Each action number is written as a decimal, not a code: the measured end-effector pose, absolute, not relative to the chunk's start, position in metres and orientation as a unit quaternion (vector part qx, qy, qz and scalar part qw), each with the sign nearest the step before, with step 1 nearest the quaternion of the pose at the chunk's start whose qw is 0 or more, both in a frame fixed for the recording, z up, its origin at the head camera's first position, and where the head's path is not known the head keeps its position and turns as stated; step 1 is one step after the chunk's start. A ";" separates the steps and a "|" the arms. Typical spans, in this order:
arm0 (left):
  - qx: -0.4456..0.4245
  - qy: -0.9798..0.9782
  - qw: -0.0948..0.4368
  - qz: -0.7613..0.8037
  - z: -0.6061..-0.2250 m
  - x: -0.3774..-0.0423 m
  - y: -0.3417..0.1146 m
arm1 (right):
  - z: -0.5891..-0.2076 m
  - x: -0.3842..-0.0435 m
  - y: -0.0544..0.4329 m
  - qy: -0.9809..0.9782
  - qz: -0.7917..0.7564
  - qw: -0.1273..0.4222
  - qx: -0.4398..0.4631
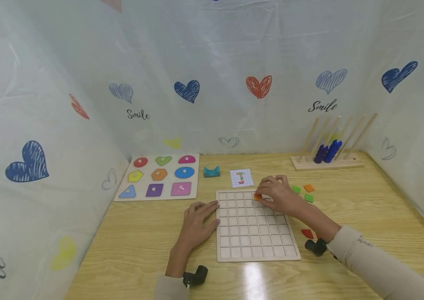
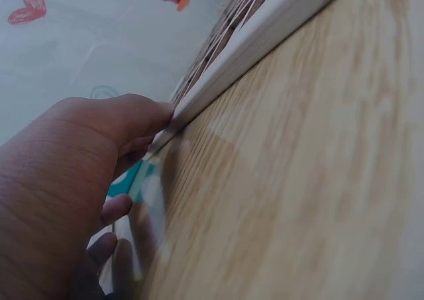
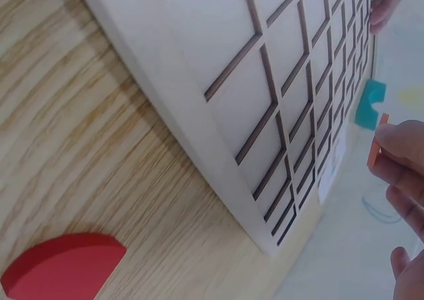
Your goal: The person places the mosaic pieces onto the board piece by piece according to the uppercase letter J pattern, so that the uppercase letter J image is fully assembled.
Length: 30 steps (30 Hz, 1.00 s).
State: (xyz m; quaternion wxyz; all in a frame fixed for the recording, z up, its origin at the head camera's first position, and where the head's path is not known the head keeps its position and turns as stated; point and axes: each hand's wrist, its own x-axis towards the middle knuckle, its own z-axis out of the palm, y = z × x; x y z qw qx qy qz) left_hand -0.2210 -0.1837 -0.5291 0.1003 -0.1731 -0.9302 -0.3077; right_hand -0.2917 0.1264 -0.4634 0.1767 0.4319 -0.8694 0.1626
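Observation:
A wooden grid board [image 1: 239, 240] with square cells lies on the table before me. Over its far rows my right hand [image 1: 281, 196] pinches an orange square tile [image 1: 257, 196] between thumb and fingers. In the right wrist view the orange tile [image 3: 377, 141] is held on edge, above the board. My left hand [image 1: 196, 223] rests at the board's left edge, thumb and a fingertip touching it, fingers fairly straight. Behind the board lies a pattern card [image 1: 241, 178] showing a coloured shape on a grid.
Green tiles [image 1: 309, 198] and another orange tile [image 1: 309, 188] lie right of the board, with red quarter-round pieces [image 1: 307, 233] nearer. A shape puzzle [image 1: 194, 193] stands back left, beside a teal curved block [image 1: 212, 172]. A peg stand [image 1: 329, 166] with blue beads is back right.

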 end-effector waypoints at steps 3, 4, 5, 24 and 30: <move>-0.175 -0.930 0.100 -0.307 -0.529 -0.221 -0.184 | -0.464 -0.292 0.123 -0.866 0.166 0.175 0.438; -0.176 -0.930 0.100 -0.309 -0.529 -0.221 -0.185 | -0.464 -0.292 0.122 -0.865 0.168 0.175 0.440; -0.176 -0.930 0.100 -0.308 -0.529 -0.221 -0.185 | -0.465 -0.292 0.121 -0.863 0.171 0.174 0.442; -0.177 -0.931 0.099 -0.305 -0.530 -0.223 -0.186 | -0.470 -0.291 0.101 -0.856 0.166 0.170 0.458; -0.176 -0.932 0.094 -0.303 -0.529 -0.222 -0.185 | -0.470 -0.291 0.096 -0.857 0.158 0.172 0.460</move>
